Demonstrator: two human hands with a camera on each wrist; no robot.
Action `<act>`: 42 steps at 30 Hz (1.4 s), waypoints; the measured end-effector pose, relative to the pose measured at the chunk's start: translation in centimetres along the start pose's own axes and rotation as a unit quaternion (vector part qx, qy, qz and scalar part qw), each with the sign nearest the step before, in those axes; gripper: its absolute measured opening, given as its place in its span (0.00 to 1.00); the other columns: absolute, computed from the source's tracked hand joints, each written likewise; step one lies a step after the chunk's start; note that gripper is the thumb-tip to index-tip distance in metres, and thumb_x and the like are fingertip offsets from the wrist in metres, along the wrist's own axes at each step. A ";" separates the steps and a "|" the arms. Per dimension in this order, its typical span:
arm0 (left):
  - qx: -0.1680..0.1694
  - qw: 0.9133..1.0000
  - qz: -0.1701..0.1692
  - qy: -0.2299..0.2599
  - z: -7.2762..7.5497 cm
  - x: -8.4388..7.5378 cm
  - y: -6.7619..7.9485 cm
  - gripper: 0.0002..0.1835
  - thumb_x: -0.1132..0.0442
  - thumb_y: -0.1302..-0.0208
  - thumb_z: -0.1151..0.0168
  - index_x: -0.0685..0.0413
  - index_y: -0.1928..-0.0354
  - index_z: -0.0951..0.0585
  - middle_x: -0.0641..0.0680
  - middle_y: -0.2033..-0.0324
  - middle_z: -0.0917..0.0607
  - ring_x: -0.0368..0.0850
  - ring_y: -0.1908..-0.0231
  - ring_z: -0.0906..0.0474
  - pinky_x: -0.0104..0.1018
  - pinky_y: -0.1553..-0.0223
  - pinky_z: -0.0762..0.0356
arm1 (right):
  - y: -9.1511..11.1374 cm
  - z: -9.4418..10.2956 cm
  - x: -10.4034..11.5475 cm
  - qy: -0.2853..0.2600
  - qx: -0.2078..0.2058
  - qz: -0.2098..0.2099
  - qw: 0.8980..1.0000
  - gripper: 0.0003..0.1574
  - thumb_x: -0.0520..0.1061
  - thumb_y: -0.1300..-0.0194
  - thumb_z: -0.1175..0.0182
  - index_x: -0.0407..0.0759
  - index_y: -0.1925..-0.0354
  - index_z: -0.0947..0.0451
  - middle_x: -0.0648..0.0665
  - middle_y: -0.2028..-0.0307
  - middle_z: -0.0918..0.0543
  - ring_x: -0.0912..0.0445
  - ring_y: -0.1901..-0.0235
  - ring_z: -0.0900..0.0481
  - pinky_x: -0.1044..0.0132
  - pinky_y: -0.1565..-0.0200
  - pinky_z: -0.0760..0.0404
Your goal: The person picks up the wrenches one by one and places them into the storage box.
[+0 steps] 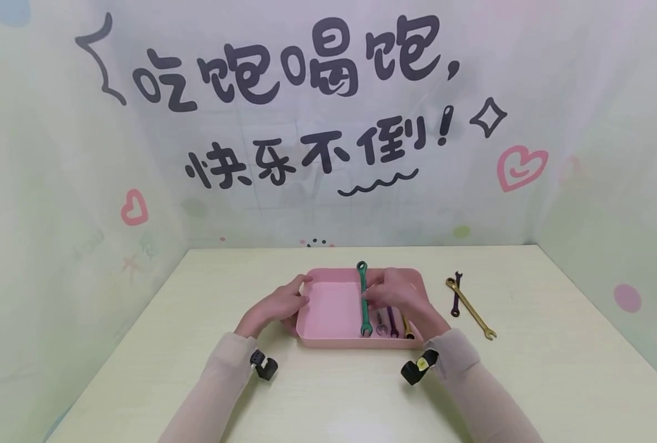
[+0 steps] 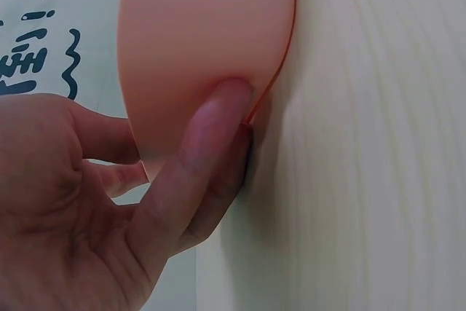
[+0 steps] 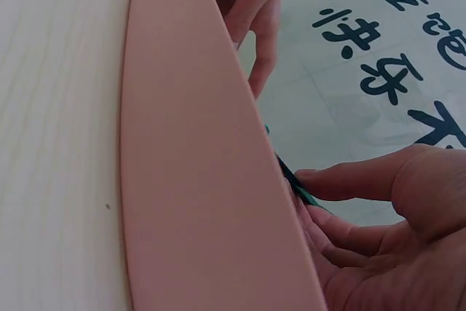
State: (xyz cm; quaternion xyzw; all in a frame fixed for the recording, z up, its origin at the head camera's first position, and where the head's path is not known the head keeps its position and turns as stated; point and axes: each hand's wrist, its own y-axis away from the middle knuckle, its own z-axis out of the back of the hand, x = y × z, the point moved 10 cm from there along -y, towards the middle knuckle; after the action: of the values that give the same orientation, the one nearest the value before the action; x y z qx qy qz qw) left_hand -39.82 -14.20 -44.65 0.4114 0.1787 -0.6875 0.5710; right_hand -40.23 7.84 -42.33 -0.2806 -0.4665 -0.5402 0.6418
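Observation:
My left hand grips the left end of a pink tray; in the left wrist view the thumb presses on the outer wall and other fingers are behind it. With fingers and thumb, my right hand pinches a green combination wrench over the middle of the tray, ring end away from me and open end near. Under and beside that hand a silver wrench, a purple wrench and a gold wrench lie in the tray's right half, partly hidden. The tray's wall covers most of the green wrench in the right wrist view.
On the pale table right of the tray, a long gold wrench lies across a smaller purple wrench. A printed cloth backdrop stands along the table's back edge and sides.

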 end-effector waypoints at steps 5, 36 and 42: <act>0.003 1.000 0.000 0.001 0.0 -0.1 0.0 0.30 0.63 0.20 0.54 0.49 0.20 0.44 0.65 0.53 0.19 0.51 0.76 0.13 0.43 0.77 0.11 | 0.1 -0.6 -0.1 -0.001 0.006 0.023 1.000 0.04 0.33 0.34 0.37 0.31 0.67 0.19 0.41 0.69 0.16 0.51 0.72 0.14 0.60 0.62 0.11; 0.002 1.000 0.001 -0.006 0.1 -0.5 0.1 0.30 0.63 0.20 0.54 0.50 0.20 0.43 0.66 0.51 0.19 0.51 0.75 0.14 0.42 0.77 0.11 | 0.4 0.6 0.3 0.106 -0.037 -0.006 0.994 0.19 0.41 0.31 0.36 0.33 0.45 0.19 0.40 0.63 0.13 0.53 0.71 0.13 0.60 0.63 0.10; 0.000 1.000 0.004 -0.008 0.1 -0.5 0.2 0.30 0.63 0.20 0.54 0.50 0.20 0.43 0.65 0.50 0.19 0.51 0.74 0.13 0.42 0.76 0.11 | 0.3 1.8 1.5 0.118 -0.022 0.022 0.993 0.21 0.46 0.29 0.35 0.36 0.43 0.18 0.40 0.62 0.11 0.54 0.70 0.12 0.58 0.60 0.08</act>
State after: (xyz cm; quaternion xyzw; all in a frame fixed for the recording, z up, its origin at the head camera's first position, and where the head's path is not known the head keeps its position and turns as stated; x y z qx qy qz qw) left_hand -39.67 -14.01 -44.16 0.4065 0.1728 -0.6887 0.5750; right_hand -40.54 8.87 -40.20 -0.2391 -0.3692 -0.5654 0.6978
